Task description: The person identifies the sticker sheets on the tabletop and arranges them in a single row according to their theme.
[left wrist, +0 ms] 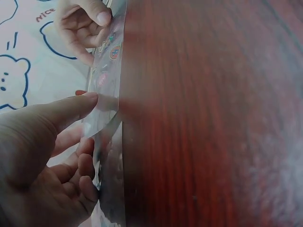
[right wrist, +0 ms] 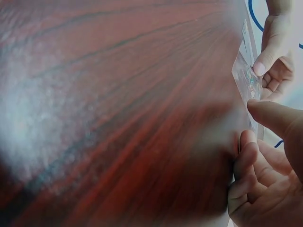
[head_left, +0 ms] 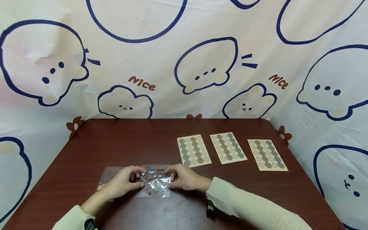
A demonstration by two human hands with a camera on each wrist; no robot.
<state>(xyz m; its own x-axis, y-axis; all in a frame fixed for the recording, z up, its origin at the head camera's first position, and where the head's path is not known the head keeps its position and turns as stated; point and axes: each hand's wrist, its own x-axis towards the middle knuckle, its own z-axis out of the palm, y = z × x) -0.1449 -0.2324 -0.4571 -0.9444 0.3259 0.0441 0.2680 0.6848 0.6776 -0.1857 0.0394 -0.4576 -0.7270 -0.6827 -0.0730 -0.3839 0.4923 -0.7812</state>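
A clear plastic sheet with small coloured stickers (head_left: 156,183) lies between the two hands in the head view. My left hand (head_left: 122,182) grips its left side, the thumb near the lower part and the bent fingers at the upper part. On the right side, my right hand (head_left: 185,178) holds the edge between thumb and fingers. The left wrist view shows the left hand (left wrist: 42,151) with its thumb on the clear film (left wrist: 106,94). In the right wrist view the right hand (right wrist: 274,156) has its thumb at the film's edge (right wrist: 246,75). Some fingertips are hidden.
Another clear sheet (head_left: 108,174) lies partly under the left hand and forearm. Three pale sheets of round stickers, the left one (head_left: 194,150), the middle one (head_left: 228,148) and the right one (head_left: 267,155), lie on the brown table (head_left: 129,140). A patterned cloth (head_left: 161,64) hangs behind.
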